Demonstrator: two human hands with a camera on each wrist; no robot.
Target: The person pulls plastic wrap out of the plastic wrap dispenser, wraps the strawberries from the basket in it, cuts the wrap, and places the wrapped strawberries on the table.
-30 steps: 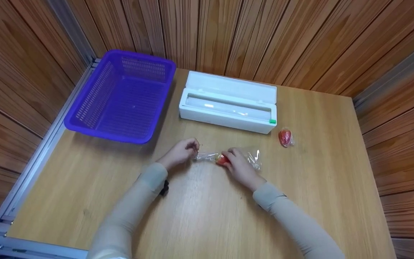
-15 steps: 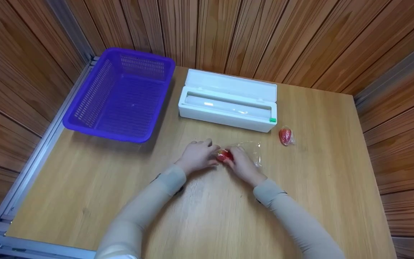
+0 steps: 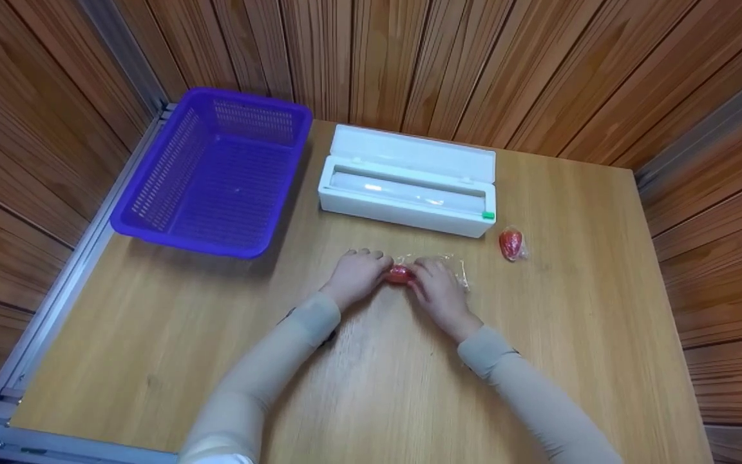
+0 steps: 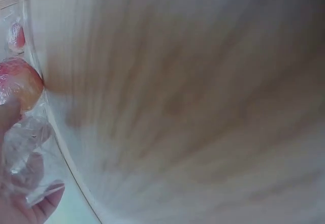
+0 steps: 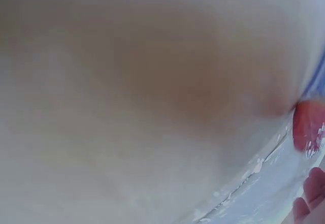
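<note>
In the head view a red fruit (image 3: 400, 274) in clear plastic film lies on the table between both hands. A yellowish end shows on this fruit (image 4: 23, 84) in the left wrist view, but its exact kind is unclear. My left hand (image 3: 359, 276) holds its left end with bent fingers. From the other side my right hand (image 3: 440, 293) grips it, thumb low and fingers over the top. Loose clear film (image 3: 460, 269) spreads out past the right hand. Blurred skin fills most of both wrist views, and the fingertips are partly hidden.
Behind the hands stands a white film dispenser box (image 3: 409, 216), lid raised, a roll inside. A purple basket (image 3: 261, 248) sits at the back left. Another red fruit wrapped in film (image 3: 511, 244) lies right of the box. Wooden panels (image 3: 409, 64) border the table.
My left hand has moved right from the twisted film end onto the fruit. The fruit has turned, its red side now facing up, and the right hand has shifted slightly.
</note>
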